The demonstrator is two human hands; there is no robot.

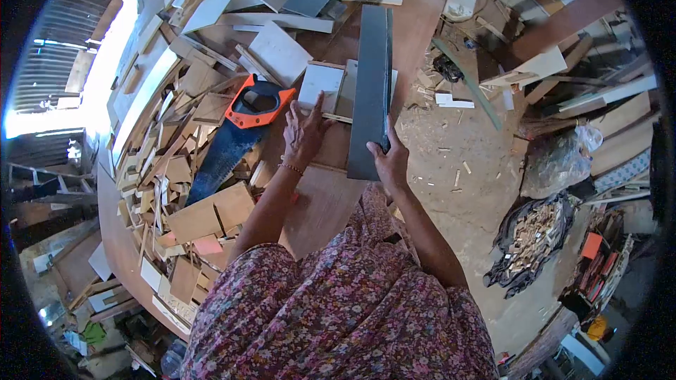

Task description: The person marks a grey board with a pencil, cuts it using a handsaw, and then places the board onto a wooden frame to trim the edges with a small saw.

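My right hand (391, 162) grips the near end of a long dark grey board (369, 91), thumb on its face and fingers around its right edge. The board points away from me over the table's right side. My left hand (304, 137) has its fingers extended, with fingertips at the near edge of a small white panel (321, 86) set in a wooden frame (345, 91). Part of that frame is hidden behind the dark board. Just left of my left hand lies a handsaw (239, 127) with an orange and black handle, its blade over wood offcuts.
Wood offcuts (197, 222) pile up along the table's left side. Longer boards (274, 22) lie at the back. On the floor to the right are a black bag of wood scraps (539, 232), a green strip (468, 84) and leaning planks (563, 21).
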